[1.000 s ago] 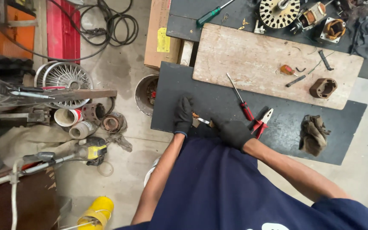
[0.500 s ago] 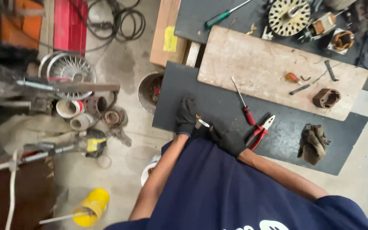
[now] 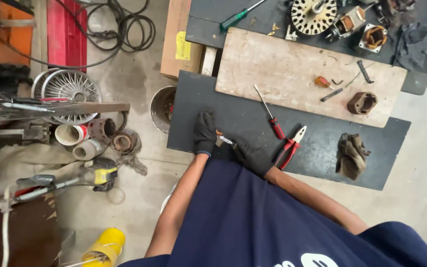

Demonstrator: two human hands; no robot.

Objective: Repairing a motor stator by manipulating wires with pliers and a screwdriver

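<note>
Head view, looking straight down. Both hands are gloved in black and rest on the near dark panel of the counter [image 3: 322,148]. The left hand [image 3: 204,132] is curled closed around one end of a small part [image 3: 225,139] with an orange end and a pale metal tip; the right hand [image 3: 252,154] is closed on its other end. The part sits between the two hands, just left of the red-handled pliers [image 3: 289,147].

Progress, judged from how things lie: the part is gripped but nothing on it looks changed or separated yet — too small to tell its condition. The tools to the right of the hands lie untouched. I judge the work early or mid-way, with the handling of the part itself not finished.

Count, taking the pliers as landmark:
- Screwdrivers: three — a red-handled one [image 3: 269,113] just left of the pliers, a small orange-handled one [image 3: 321,81] above on the wooden board [image 3: 282,64], a green-handled one [image 3: 238,17] far above at the counter's far edge.
- Pliers: one pair, jaws open.
- Rag [image 3: 352,154]: one crumpled, to the right.
- Brown metal housing [image 3: 362,103]: one, above right.
- Round slotted motor core [image 3: 313,16]: one, far above.
- Wound coil parts [image 3: 374,35]: two, far above right.
- Bucket [image 3: 160,110]: one, on the floor to the left.
</note>
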